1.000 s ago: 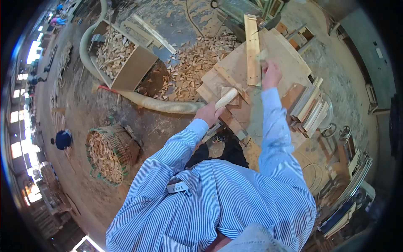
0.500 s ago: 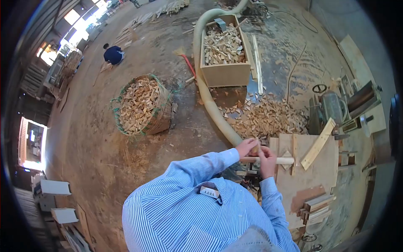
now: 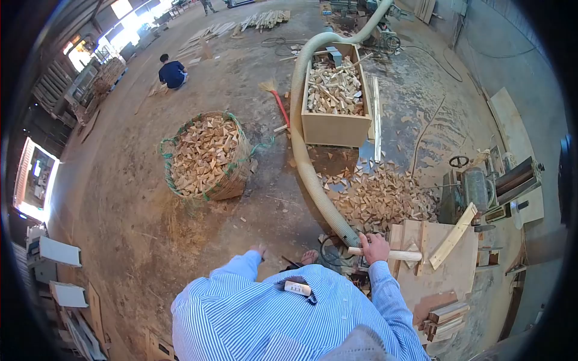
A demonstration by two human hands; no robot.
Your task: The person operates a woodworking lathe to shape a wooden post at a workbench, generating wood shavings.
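Observation:
My right hand (image 3: 376, 248) lies across a pale round wooden bar (image 3: 406, 256) at the near edge of the work table. Its fingers are curled beyond the bar; what they hold, if anything, is hidden. My left hand (image 3: 259, 250) is out over the floor to the left, mostly behind its striped sleeve, so its fingers cannot be made out. Beside my right hand ends a thick ribbed hose (image 3: 313, 183). Past the table lies a heap of small triangular wood offcuts (image 3: 391, 195).
A wicker basket (image 3: 236, 186) full of offcuts stands left of the hose. Farther off is a wooden box (image 3: 336, 129) of scraps, with a red-handled broom (image 3: 280, 108) nearby. A plank (image 3: 454, 234) lies on the plywood table (image 3: 445, 274). Another person (image 3: 173, 74) crouches far left.
My left hand has left the bar and moved left, away from my right hand. The small wood piece between both hands no longer shows. My view has tilted up slightly.

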